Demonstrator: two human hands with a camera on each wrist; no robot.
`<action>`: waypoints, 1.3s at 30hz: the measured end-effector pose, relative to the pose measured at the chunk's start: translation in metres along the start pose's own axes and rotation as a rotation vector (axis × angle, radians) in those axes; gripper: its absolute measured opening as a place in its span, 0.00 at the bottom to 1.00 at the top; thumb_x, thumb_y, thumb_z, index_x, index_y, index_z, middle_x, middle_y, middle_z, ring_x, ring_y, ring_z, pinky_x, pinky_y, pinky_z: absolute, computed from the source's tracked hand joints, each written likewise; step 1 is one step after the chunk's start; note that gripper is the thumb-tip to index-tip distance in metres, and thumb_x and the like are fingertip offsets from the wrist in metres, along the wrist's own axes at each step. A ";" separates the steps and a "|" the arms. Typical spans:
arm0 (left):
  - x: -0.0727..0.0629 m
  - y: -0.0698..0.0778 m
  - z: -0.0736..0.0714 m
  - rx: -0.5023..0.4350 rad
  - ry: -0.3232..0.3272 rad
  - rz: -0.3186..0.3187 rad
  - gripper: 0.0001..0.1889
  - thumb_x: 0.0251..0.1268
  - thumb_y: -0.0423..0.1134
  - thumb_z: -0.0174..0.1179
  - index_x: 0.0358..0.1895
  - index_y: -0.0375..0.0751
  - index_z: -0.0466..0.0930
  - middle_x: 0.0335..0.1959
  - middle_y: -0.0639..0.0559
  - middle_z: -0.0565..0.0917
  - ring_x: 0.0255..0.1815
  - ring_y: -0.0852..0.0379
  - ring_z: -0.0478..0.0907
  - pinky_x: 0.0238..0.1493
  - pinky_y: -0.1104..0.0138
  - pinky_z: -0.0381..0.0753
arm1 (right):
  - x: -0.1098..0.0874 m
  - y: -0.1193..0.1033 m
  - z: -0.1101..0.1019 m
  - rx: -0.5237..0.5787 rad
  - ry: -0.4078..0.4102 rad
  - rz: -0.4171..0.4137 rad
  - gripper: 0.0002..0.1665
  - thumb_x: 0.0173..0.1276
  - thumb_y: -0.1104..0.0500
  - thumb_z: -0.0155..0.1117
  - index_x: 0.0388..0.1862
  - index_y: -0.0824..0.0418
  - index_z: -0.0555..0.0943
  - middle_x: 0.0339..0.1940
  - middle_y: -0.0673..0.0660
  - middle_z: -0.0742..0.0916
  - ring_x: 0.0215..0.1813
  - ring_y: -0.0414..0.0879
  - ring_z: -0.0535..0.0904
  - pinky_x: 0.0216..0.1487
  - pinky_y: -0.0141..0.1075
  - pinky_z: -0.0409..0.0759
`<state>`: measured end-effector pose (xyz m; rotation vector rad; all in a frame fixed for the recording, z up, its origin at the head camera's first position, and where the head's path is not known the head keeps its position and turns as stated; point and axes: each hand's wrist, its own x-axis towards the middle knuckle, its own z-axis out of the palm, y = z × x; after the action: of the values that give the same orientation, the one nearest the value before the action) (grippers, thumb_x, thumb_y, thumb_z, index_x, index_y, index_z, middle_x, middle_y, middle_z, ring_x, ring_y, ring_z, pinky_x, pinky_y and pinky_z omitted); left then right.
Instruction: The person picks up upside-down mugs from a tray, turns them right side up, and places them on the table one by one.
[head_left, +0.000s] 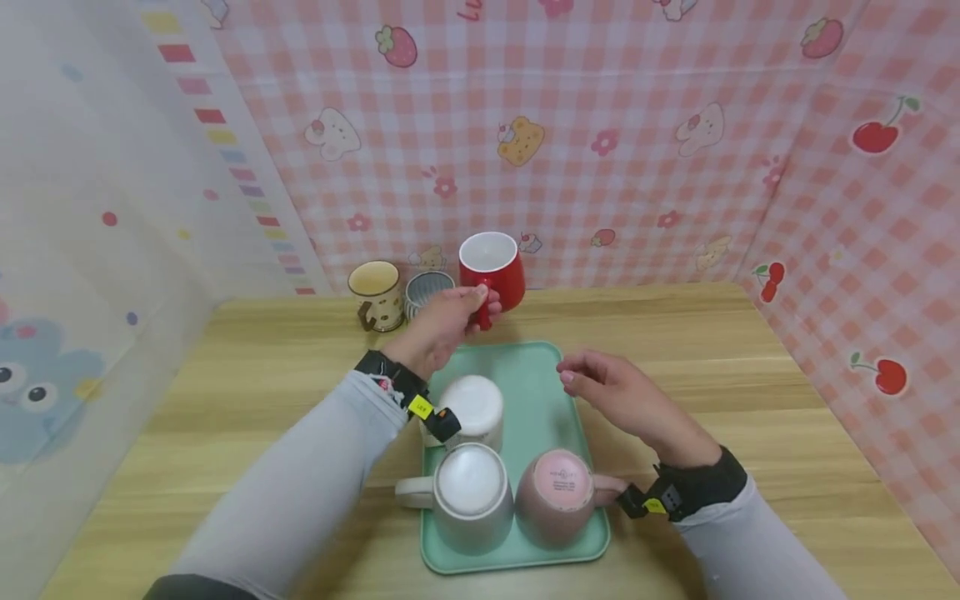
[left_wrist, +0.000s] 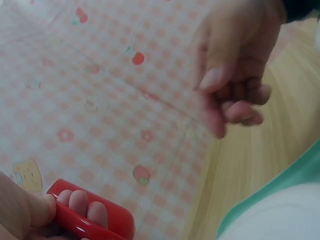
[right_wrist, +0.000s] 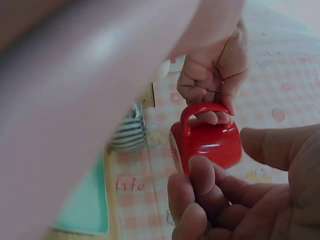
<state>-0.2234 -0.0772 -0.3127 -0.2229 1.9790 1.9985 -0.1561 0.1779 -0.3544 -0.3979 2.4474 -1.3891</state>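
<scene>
In the head view my left hand (head_left: 444, 323) grips the handle of a red mug (head_left: 512, 285) with a white inside. The mug has its mouth up, just past the far end of a green tray (head_left: 536, 383). The left wrist view shows the fingers curled through the handle of the red mug (left_wrist: 117, 216). My right hand (head_left: 626, 400) is over the tray's right edge, fingers loosely bent and holding nothing. Upside down on the tray stand a white mug (head_left: 474, 400), a second whitish mug (head_left: 471, 492) and a pink mug (head_left: 557, 500). My left wrist partly hides the farther white one.
Behind the left forearm, a cream spotted mug (head_left: 381, 307) and a grey striped cup (head_left: 427, 286) stand at the back of the wooden table (head_left: 660, 325). A pink checked cloth (head_left: 600, 192) hangs upright along the back edge.
</scene>
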 end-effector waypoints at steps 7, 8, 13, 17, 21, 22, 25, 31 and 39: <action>0.027 0.004 -0.002 0.046 0.017 -0.048 0.16 0.83 0.44 0.53 0.58 0.39 0.83 0.49 0.47 0.86 0.56 0.52 0.80 0.56 0.67 0.73 | 0.000 0.007 -0.004 0.002 -0.024 0.011 0.21 0.82 0.48 0.56 0.63 0.58 0.80 0.58 0.61 0.86 0.60 0.53 0.82 0.69 0.57 0.76; 0.031 0.004 -0.003 0.040 0.021 -0.053 0.15 0.83 0.44 0.53 0.58 0.38 0.82 0.49 0.47 0.86 0.55 0.52 0.79 0.55 0.67 0.74 | 0.000 0.007 -0.005 0.003 -0.025 0.010 0.21 0.82 0.48 0.56 0.63 0.58 0.80 0.59 0.61 0.86 0.60 0.52 0.82 0.68 0.57 0.76; 0.047 0.000 -0.005 0.023 0.049 -0.071 0.15 0.83 0.40 0.53 0.60 0.34 0.80 0.47 0.47 0.83 0.48 0.54 0.78 0.51 0.69 0.76 | 0.001 0.007 -0.005 -0.002 -0.032 0.008 0.21 0.82 0.47 0.56 0.63 0.58 0.80 0.59 0.60 0.86 0.59 0.51 0.82 0.68 0.55 0.77; 0.057 -0.002 -0.007 0.029 0.066 -0.106 0.15 0.83 0.38 0.52 0.60 0.33 0.78 0.45 0.47 0.83 0.47 0.53 0.79 0.50 0.70 0.79 | 0.001 0.008 -0.007 -0.007 -0.031 0.009 0.22 0.82 0.47 0.56 0.63 0.58 0.80 0.58 0.59 0.86 0.59 0.51 0.82 0.68 0.56 0.77; 0.064 -0.004 -0.008 0.029 0.057 -0.131 0.16 0.83 0.38 0.52 0.61 0.31 0.78 0.45 0.46 0.82 0.46 0.52 0.79 0.50 0.71 0.81 | 0.001 0.008 -0.008 -0.009 -0.029 0.011 0.22 0.82 0.46 0.56 0.63 0.58 0.80 0.58 0.60 0.87 0.60 0.51 0.82 0.68 0.56 0.76; 0.066 -0.005 -0.008 0.029 0.054 -0.134 0.16 0.83 0.38 0.52 0.62 0.30 0.78 0.44 0.46 0.82 0.46 0.52 0.79 0.49 0.71 0.81 | 0.001 0.008 -0.009 -0.010 -0.027 0.013 0.22 0.82 0.47 0.56 0.63 0.58 0.80 0.59 0.60 0.87 0.60 0.51 0.82 0.68 0.57 0.76; 0.070 -0.007 -0.008 0.035 0.053 -0.155 0.16 0.82 0.39 0.53 0.61 0.31 0.79 0.44 0.46 0.82 0.44 0.53 0.79 0.50 0.70 0.82 | 0.001 0.009 -0.009 -0.015 -0.021 0.014 0.22 0.82 0.47 0.56 0.63 0.60 0.80 0.59 0.62 0.86 0.60 0.51 0.82 0.68 0.56 0.76; 0.078 -0.010 -0.005 0.023 0.056 -0.194 0.15 0.82 0.39 0.53 0.59 0.32 0.79 0.44 0.46 0.82 0.43 0.54 0.80 0.55 0.69 0.82 | 0.002 0.013 -0.010 -0.041 0.007 0.011 0.23 0.83 0.48 0.55 0.63 0.63 0.80 0.60 0.64 0.86 0.61 0.53 0.83 0.68 0.56 0.77; 0.087 -0.014 -0.002 0.005 0.059 -0.232 0.15 0.82 0.39 0.53 0.59 0.33 0.78 0.44 0.46 0.81 0.45 0.52 0.81 0.61 0.67 0.82 | 0.004 0.018 -0.013 -0.060 -0.007 0.027 0.22 0.82 0.48 0.56 0.63 0.60 0.80 0.60 0.62 0.86 0.61 0.52 0.82 0.69 0.57 0.77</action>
<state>-0.3007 -0.0688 -0.3547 -0.4917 1.8955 1.8584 -0.1662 0.1956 -0.3638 -0.3807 2.4842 -1.3038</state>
